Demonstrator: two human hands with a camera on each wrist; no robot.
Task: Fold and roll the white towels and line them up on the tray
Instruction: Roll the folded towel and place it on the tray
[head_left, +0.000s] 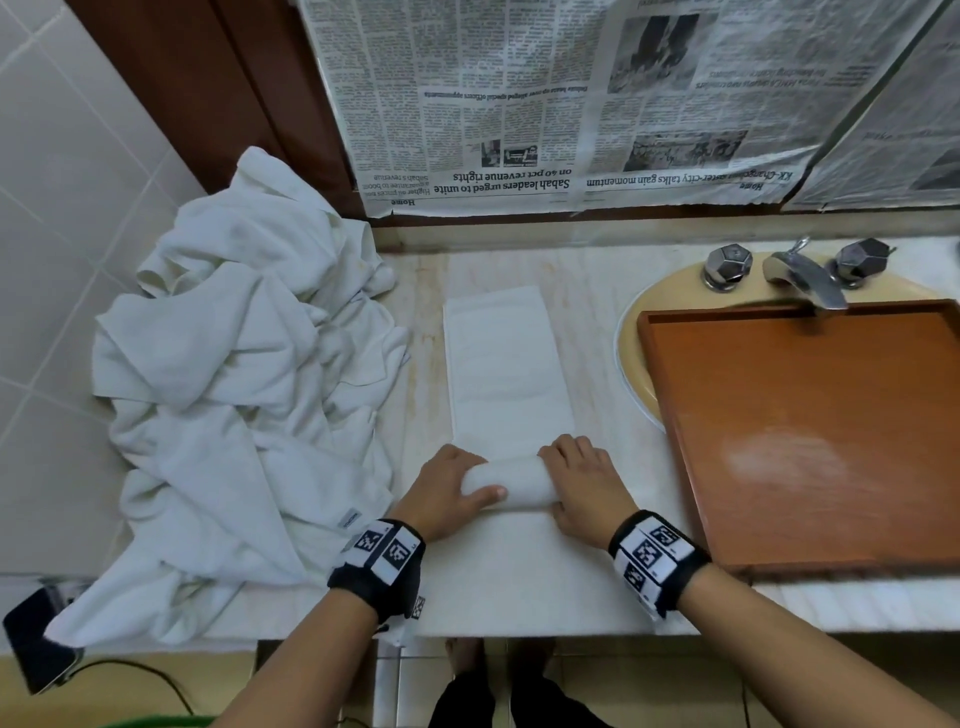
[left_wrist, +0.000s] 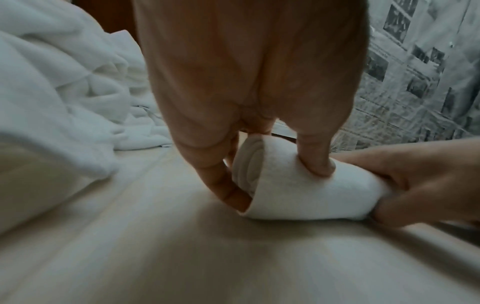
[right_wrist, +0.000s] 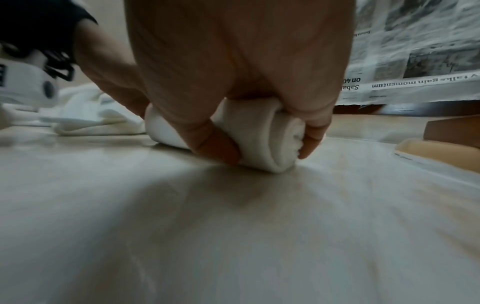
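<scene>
From the head camera we see a pale stone counter (head_left: 597, 364) below a window covered with newspaper (head_left: 571, 104). On it our left hand (head_left: 447, 493) and right hand (head_left: 587, 488) each curl around one end of the towel roll (head_left: 511, 486). Its long axis runs left to right, and the flat folded strip (head_left: 504, 364) stretches away from us, so we judge the roll must go forward. The wooden tray (head_left: 810, 436) lies empty to the right, over the sink; a heap of towels (head_left: 234, 374) waits on the left. In the left wrist view, our thumb presses on top of the roll (left_wrist: 298, 191). In the right wrist view, the fingers (right_wrist: 215, 148) clamp the spiral end (right_wrist: 280, 139).
</scene>
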